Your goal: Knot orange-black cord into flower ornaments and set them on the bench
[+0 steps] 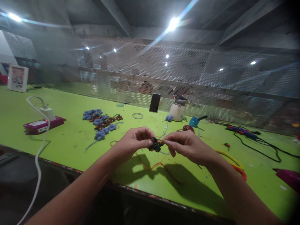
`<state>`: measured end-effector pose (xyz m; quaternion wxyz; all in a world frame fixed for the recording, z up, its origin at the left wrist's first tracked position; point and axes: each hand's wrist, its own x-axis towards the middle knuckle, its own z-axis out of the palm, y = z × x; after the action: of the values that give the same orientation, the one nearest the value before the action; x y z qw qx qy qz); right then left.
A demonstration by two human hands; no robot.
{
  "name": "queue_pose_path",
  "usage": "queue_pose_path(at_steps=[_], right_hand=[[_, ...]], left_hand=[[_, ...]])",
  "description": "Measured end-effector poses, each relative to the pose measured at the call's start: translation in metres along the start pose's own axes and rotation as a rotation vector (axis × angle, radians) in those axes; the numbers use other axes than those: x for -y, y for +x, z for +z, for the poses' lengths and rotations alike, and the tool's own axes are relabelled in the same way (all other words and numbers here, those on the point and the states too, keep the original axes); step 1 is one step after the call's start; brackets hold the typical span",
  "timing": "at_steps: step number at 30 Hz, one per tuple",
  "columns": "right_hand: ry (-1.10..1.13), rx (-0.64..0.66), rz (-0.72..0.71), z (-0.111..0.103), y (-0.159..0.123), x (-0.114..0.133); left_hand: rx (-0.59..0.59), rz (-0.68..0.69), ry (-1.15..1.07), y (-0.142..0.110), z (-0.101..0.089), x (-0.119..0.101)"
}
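Between my two hands, above the green table (77, 150), is a small dark yarn flower (155, 146) with orange flecks. My left hand (133, 140) pinches its left side between thumb and fingers. The fingertips of my right hand (185, 143) are closed at its right edge, where the yarn meets them; what exactly they grip is too small to make out. An orange yarn strand (152, 167) trails below onto the table. Behind my right hand lies a dark red and black yarn ball (188, 128), partly hidden. Blue yarn leads back to a small blue bundle (168, 118).
Blue and dark-orange crocheted flowers (100, 125) lie at left, beside a purple power strip (44, 124) with a white cable. Behind stand a phone (155, 103), a pale jug (177, 109) and a blue pot (194, 121). A corded blue tool (243, 132) is at right.
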<state>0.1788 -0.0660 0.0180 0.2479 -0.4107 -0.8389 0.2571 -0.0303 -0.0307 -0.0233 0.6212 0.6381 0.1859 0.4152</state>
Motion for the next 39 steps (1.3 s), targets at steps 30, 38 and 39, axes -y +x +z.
queue_pose_path(at_steps=[30,38,39], right_hand=[[0.235,0.009,0.061,0.004,0.003,-0.005],[0.439,-0.055,0.048,0.016,0.007,-0.007],[0.492,-0.055,0.057,0.019,0.008,-0.007]], left_hand=[[-0.003,-0.035,-0.054,-0.001,0.002,-0.001],[0.01,-0.039,0.011,-0.001,0.001,0.001],[0.011,-0.04,0.021,-0.001,0.001,0.001]])
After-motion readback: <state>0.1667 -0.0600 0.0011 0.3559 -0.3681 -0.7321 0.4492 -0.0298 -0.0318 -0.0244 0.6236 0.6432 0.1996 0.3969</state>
